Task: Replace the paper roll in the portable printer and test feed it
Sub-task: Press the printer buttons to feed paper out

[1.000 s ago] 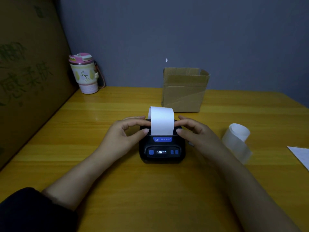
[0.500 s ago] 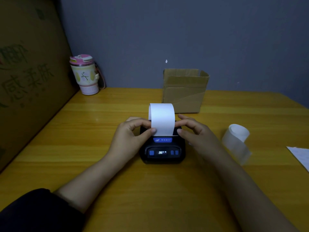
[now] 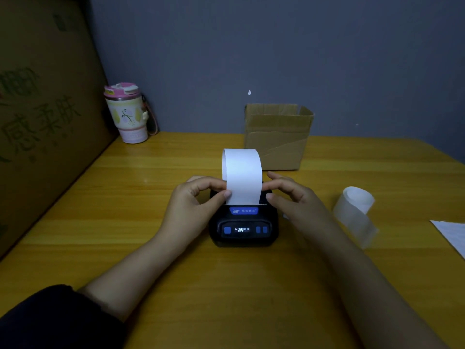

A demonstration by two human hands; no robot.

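Note:
A small black portable printer (image 3: 243, 230) with blue buttons and a lit display sits on the wooden table (image 3: 176, 260). A white paper strip (image 3: 242, 176) rises from its slot and curls backward at the top. My left hand (image 3: 193, 210) pinches the strip's left edge between thumb and forefinger. My right hand (image 3: 293, 200) is at the strip's right edge, fingers apart, thumb tip by the printer's top corner. A loose curled length of white paper (image 3: 356, 212) lies on the table to the right.
An open cardboard box (image 3: 278, 137) stands just behind the printer. A pink-lidded cup (image 3: 127, 113) stands at the back left by a large cardboard sheet (image 3: 37, 122). A white sheet (image 3: 453, 234) lies at the right table edge.
The paper strip has grown taller out of the slot. My left thumb and forefinger have closed onto its left edge. My right hand has barely shifted.

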